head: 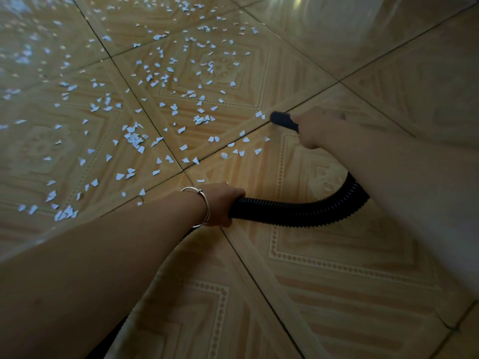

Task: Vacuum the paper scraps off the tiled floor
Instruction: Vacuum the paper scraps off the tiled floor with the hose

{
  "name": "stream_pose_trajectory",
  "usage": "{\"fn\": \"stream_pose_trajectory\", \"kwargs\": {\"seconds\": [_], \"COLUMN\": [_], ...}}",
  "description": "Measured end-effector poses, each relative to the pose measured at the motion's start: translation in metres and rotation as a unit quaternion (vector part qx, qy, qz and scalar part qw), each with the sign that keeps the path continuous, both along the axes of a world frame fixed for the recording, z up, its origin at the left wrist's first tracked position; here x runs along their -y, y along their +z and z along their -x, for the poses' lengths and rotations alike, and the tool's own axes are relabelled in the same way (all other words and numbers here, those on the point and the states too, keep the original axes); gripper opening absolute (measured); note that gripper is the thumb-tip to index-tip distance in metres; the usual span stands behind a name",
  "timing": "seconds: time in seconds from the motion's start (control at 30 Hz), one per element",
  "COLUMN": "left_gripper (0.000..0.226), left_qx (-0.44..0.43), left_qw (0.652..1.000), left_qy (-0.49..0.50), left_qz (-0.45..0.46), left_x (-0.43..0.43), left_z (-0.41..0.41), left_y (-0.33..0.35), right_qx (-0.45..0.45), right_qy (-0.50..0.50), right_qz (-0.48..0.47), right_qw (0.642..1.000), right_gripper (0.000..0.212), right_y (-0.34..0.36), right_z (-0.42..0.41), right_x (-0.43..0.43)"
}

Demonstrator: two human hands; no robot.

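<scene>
Tiled floor in a tan pattern fills the view. Nearest, the left grip, a bangle on its wrist, curls round a black ribbed hose. Farther on, the right grip clasps the nozzle, whose tip is just beside the nearest white paper scraps; these scatter away to the far left.

The tiled floor is glossy tan, each tile printed with wood-grain bands and a dotted border, with dark grout lines between tiles. Small white paper scraps lie scattered flat across the left and far tiles. They thin out toward the grout line running to the right.
</scene>
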State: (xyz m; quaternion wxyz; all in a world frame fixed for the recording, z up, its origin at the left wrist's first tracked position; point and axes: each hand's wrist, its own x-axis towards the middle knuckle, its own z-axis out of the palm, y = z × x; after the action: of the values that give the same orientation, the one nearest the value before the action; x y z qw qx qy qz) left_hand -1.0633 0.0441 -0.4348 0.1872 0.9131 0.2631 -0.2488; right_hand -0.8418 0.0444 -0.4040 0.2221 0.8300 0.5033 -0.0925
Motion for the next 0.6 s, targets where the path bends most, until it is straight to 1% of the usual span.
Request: {"fn": "stream_pose_trajectory", "kwargs": {"seconds": [0.07,0.23,0.4,0.5,0.6], "left_gripper": [0.033,0.033,0.032,0.032,0.034], "left_qx": [0.004,0.004,0.012,0.013,0.022], "left_qw": [1.000,1.000,1.000,0.999,0.999], "left_qy": [0.010,0.025,0.022,0.019,0.009], "left_qz": [-0.001,0.007,0.019,0.031,0.038], "left_x": [-0.002,-0.005,-0.002,0.002,0.007], "left_z": [0.001,0.006,0.012,0.016,0.017], "left_y": [-0.001,-0.004,-0.005,-0.005,-0.006], "right_qx": [-0.004,0.006,-0.026,-0.011,0.015], "right_qy": [0.020,0.010,0.038,0.042,0.067], "right_qz": [0.002,0.001,-0.001,0.026,0.067], "right_qw": [1.000,1.000,0.999,0.999,0.995], "right_gripper": [0.054,0.051,0.050,0.056,0.055], "right_y": [-0.004,-0.003,-0.008,-0.001,0.013], "right_z": [0.002,0.004,-0.001,-0.004,0.002], "right_x": [-0.009,-0.017,-0.009,0.002,0.014]}}
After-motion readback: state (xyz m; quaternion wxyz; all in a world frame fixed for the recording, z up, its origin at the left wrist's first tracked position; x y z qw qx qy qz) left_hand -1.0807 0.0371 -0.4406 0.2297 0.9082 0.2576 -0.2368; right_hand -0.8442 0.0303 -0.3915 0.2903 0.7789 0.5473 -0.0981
